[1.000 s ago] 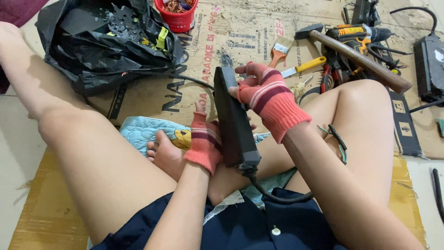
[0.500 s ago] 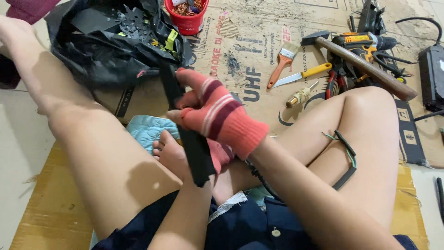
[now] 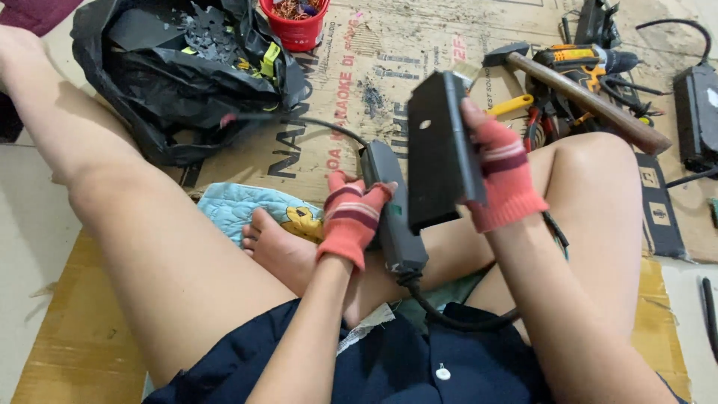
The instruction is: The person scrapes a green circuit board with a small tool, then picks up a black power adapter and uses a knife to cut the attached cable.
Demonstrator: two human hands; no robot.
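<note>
Red-and-pink striped fingerless gloves on both hands; left hand wrapped around a dark grey power adapter body, fingers clenched on its upper left edge, resting over the lap just above the bare foot; black cable trailing from the adapter's lower end across the dark blue shorts, a second cable running from its upper end toward the black plastic bag. Right hand raised a little higher and to the right, fingers gripping a flat black cover panel held upright, apart from the adapter body, thumb along its right edge. Seated cross-legged on flattened brown cardboard on the floor, pale blue cushion under the foot. Red tub of copper scraps at the top, next to the bag of black plastic shards. Wooden-handled hammer, yellow-handled pliers and an orange-and-black drill lying on the cardboard beyond the right knee, another black adapter at the far right
</note>
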